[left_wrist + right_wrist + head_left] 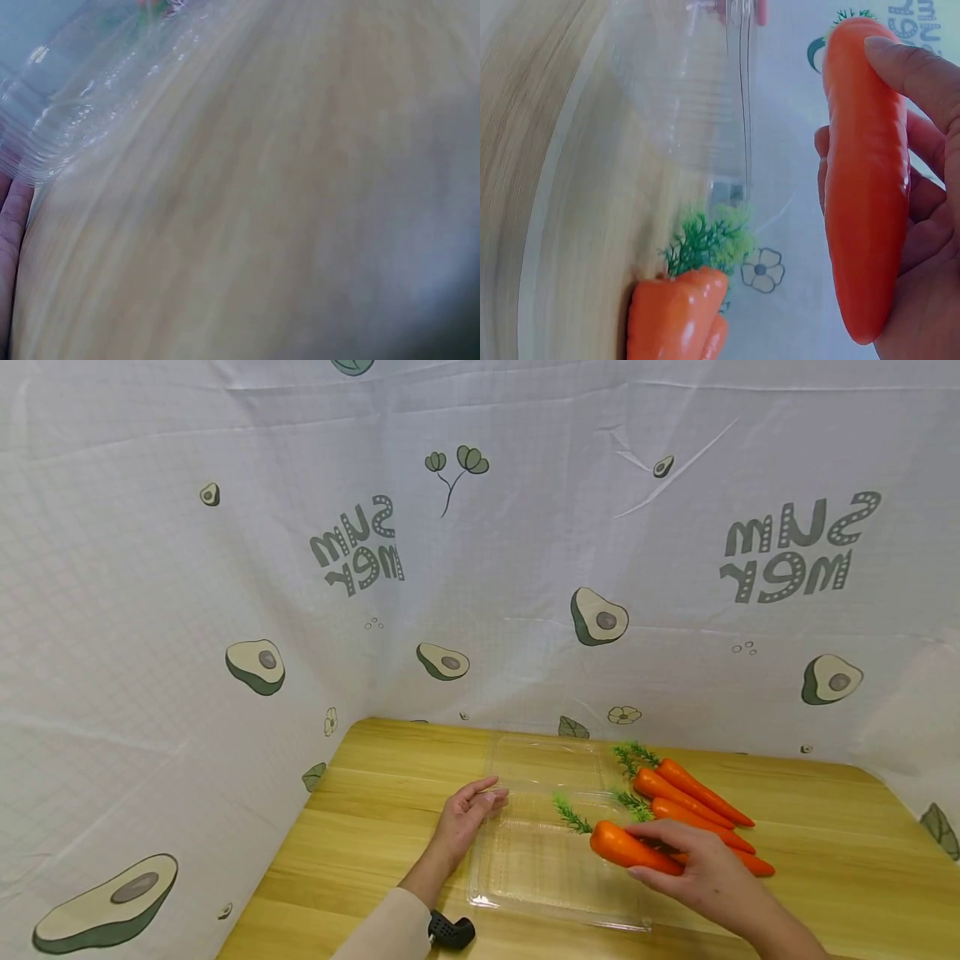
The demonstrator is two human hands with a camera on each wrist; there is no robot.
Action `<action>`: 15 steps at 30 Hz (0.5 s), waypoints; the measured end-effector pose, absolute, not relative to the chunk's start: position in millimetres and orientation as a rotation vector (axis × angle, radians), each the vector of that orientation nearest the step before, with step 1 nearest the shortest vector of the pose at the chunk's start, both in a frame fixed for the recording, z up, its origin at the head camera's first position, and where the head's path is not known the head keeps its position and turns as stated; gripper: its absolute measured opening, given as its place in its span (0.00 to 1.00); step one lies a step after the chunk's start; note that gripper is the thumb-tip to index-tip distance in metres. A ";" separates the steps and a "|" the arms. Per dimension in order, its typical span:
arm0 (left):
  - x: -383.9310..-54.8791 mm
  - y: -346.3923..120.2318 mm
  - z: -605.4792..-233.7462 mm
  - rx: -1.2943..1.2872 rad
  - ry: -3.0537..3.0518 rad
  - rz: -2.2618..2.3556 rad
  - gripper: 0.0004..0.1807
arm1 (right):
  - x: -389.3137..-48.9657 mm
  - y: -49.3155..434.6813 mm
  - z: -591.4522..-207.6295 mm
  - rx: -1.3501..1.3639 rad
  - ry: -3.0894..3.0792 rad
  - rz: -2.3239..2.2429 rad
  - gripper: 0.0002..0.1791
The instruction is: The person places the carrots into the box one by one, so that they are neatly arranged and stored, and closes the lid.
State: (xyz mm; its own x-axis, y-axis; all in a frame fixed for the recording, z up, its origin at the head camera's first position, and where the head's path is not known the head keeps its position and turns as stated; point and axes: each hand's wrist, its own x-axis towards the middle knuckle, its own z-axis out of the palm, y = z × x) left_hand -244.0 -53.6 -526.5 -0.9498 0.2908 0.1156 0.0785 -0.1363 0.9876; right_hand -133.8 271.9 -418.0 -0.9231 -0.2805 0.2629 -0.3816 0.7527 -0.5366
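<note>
My right hand [701, 868] pinches an orange carrot [618, 843] between thumb and fingers, over the right part of a clear plastic clamshell box [555, 868]. The carrot's green leafy top points left and away. In the right wrist view the thumb lies along the carrot [866, 180] near its thick end, with the other fingers behind it. My left hand [461, 818] rests at the left side of the box, its fingers extended near the hinge. In the left wrist view, fingers [11, 232] show beside the box's clear wall [75, 105].
Several more carrots [701, 789] with green tops lie side by side to the right of the box. The box's lid [547, 764] lies folded back toward a white printed curtain [517, 552]. Beneath is a wooden table [390, 777]. A black device [452, 932] sits at my left wrist.
</note>
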 end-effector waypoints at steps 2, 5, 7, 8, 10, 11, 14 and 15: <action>-243.6 -53.9 -526.3 0.426 1.966 2.223 0.26 | -133.5 268.7 -417.4 0.551 -2.775 0.919 0.23; -243.7 -54.1 -526.6 0.431 1.973 2.219 0.26 | -133.1 264.9 -417.4 0.598 -2.760 0.927 0.23; -243.5 -54.7 -527.6 0.468 1.977 2.226 0.27 | -132.8 262.9 -416.9 0.623 -2.756 0.942 0.23; -243.7 -54.9 -528.6 0.501 1.989 2.225 0.27 | -132.8 262.2 -416.7 0.638 -2.753 0.949 0.23; -243.9 -55.3 -529.9 0.540 1.992 2.232 0.28 | -132.8 260.2 -416.6 0.659 -2.742 0.958 0.23; -244.0 -55.6 -530.6 0.559 1.993 2.235 0.28 | -133.1 259.1 -416.7 0.668 -2.737 0.967 0.23; -243.5 -55.1 -529.7 0.545 1.994 2.232 0.28 | -134.1 255.4 -417.8 0.714 -2.695 0.994 0.23; -243.3 -54.8 -528.8 0.520 1.985 2.235 0.29 | -134.8 254.3 -418.2 0.734 -2.680 1.000 0.22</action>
